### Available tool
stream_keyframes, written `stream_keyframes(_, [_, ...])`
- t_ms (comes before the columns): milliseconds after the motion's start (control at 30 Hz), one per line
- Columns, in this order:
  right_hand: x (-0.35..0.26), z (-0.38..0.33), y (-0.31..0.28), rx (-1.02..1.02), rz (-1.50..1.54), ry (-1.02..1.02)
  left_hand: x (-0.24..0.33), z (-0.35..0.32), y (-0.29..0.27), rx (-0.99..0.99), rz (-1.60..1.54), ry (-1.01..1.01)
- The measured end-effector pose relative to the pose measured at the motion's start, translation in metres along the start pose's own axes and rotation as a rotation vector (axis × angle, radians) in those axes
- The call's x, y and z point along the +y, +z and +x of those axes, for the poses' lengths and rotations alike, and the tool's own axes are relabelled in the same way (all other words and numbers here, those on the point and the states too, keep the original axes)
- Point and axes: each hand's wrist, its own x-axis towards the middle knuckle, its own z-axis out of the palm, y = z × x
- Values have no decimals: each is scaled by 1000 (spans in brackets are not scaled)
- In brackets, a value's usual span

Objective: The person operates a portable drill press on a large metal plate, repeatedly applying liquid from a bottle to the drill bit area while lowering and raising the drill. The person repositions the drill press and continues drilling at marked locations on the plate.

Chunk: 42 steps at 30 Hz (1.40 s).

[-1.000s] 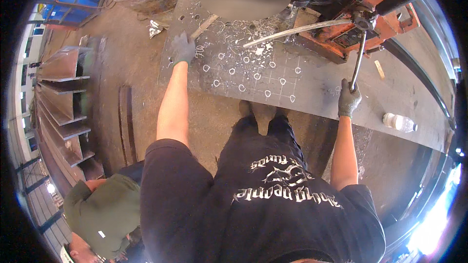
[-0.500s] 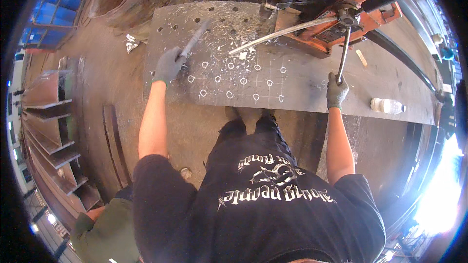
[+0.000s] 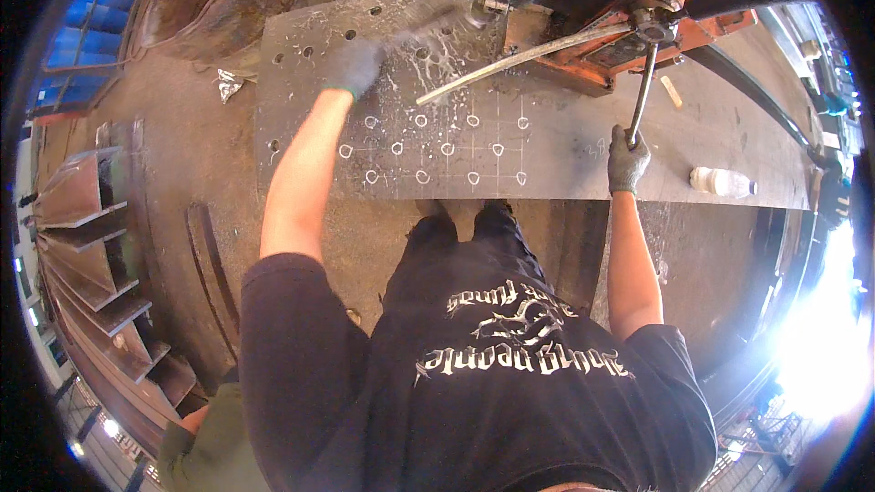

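The gloved left hand [image 3: 354, 66] is gripping a blurred stick [image 3: 427, 27], fingers curled, above the metal plate [image 3: 556, 159]. The gloved right hand [image 3: 628, 162] is wrapping tightly round a metal lever [image 3: 643, 96] on the orange machine [image 3: 583, 70]. Rightward, a bottle [image 3: 722, 182] is lying on the plate.

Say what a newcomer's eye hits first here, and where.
Likely the rows of white hand-drawn circles across the middle of the dark metal plate. Next, the orange machine at the upper right, with the gloved right hand gripping one of its metal levers. The gloved left hand also draws the eye, blurred over the plate's left part with a slim tool.
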Motion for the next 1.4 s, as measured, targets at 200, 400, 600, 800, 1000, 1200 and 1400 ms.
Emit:
stream_keyframes(200, [-6, 2, 3, -2, -31, 5, -84, 53, -39, 264, 46, -227])
stream_keyframes(400, [-8, -5, -1, 11, -49, 33, -67, -15, -33, 257, 13, 411])
stream_keyframes(600, [-2, -2, 1, 9, -6, 37, 5, 30, -31, 24, 213, 660])
stream_keyframes(800, [8, 5, 1, -14, -79, -13, 47, 140, -39, -54, 466, 650])
stream_keyframes(1000, [0, 2, 4, -4, -63, 10, -7, 178, -63, 146, 303, 407])
stream_keyframes(1200, [2, -2, 4, 30, -119, 1, 29, 79, -21, -119, 155, 340])
stream_keyframes(1400, [1, 3, 3, 7, -52, 27, 22, -13, 41, 227, -99, -55])
